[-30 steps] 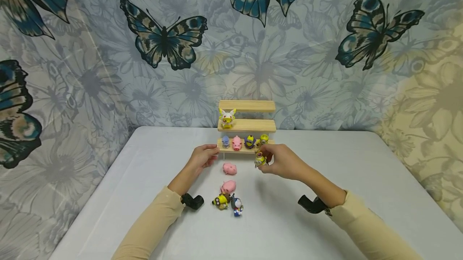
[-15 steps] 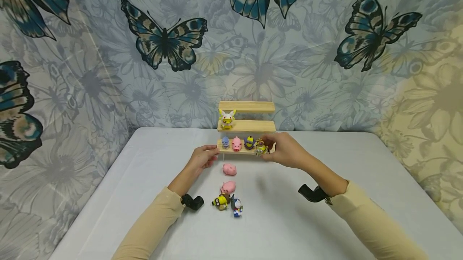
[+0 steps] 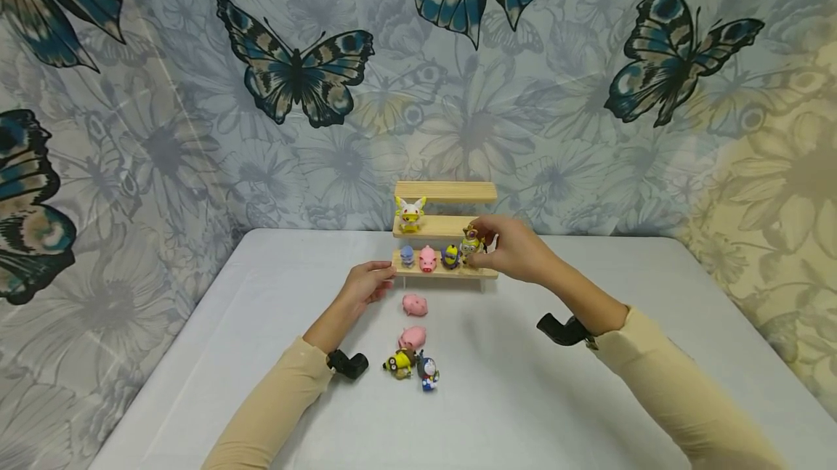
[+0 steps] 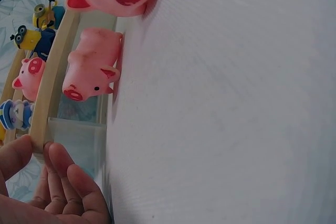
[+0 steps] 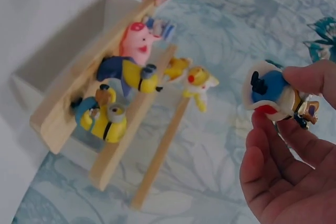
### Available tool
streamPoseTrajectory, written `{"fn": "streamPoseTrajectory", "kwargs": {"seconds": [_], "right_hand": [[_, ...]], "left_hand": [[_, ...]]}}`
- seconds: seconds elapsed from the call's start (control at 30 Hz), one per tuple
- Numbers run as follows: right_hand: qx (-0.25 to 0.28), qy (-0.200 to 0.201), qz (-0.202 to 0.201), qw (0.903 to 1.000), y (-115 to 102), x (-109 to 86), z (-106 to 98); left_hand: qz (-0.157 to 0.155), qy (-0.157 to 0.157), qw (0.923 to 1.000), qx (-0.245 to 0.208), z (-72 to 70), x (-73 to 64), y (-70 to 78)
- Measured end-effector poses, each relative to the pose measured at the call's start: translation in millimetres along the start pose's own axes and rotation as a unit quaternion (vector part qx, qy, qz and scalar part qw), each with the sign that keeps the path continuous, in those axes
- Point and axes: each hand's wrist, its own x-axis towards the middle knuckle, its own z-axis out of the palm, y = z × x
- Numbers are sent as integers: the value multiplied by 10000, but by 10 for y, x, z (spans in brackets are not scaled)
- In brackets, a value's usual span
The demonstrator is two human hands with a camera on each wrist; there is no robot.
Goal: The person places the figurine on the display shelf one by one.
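Observation:
My left hand (image 3: 364,287) pinches the left end of the bottom shelf (image 4: 55,72) of a three-tier wooden display stand (image 3: 451,226), thumb above and fingers below. With its thumb and fingertips, my right hand (image 3: 515,248) holds a crowned Minion figurine (image 5: 273,92) in front of the stand's right side, near middle-shelf height. Along the bottom shelf stand a blue-and-white figurine (image 3: 407,256), a pink pig (image 3: 427,259) and a caped Minion (image 3: 450,257). Another Minion (image 5: 108,121) at that shelf's right end is largely hidden behind the held one in the head view. A white-and-yellow figurine (image 3: 410,214) stands at the middle shelf's left end.
Before the stand, two pink pigs, one nearer the shelf (image 3: 415,304) and one closer (image 3: 412,337), lie on the white-covered table (image 3: 275,383). Beside the closer pig are a Minion lying down (image 3: 400,361) and a blue-and-white cat figurine (image 3: 429,373). A butterfly-patterned cloth (image 3: 523,165) hangs behind.
My right hand has raised the crowned Minion from below the bottom shelf's front edge to about middle-shelf level. My left hand keeps its grip on the shelf end.

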Motion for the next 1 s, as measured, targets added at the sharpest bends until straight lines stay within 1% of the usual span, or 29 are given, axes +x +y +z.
{"fn": "streamPoseTrajectory", "kwargs": {"seconds": [0.13, 0.27, 0.43, 0.73, 1.0], "right_hand": [[31, -5, 103, 9999, 29, 75, -22], [-11, -71, 303, 9995, 53, 163, -30], [-146, -141, 512, 9985, 91, 278, -34], [-229, -143, 772, 9966, 168, 503, 36], [-18, -196, 715, 9972, 235, 700, 177]], "left_hand": [[-27, -16, 10000, 32, 2, -8, -6], [-31, -3, 10000, 8, 4, -6, -8], [-6, -1, 10000, -37, 4, -3, -4], [-15, 1, 10000, -53, -2, 26, 0], [-23, -19, 10000, -61, -8, 28, -2]]}}
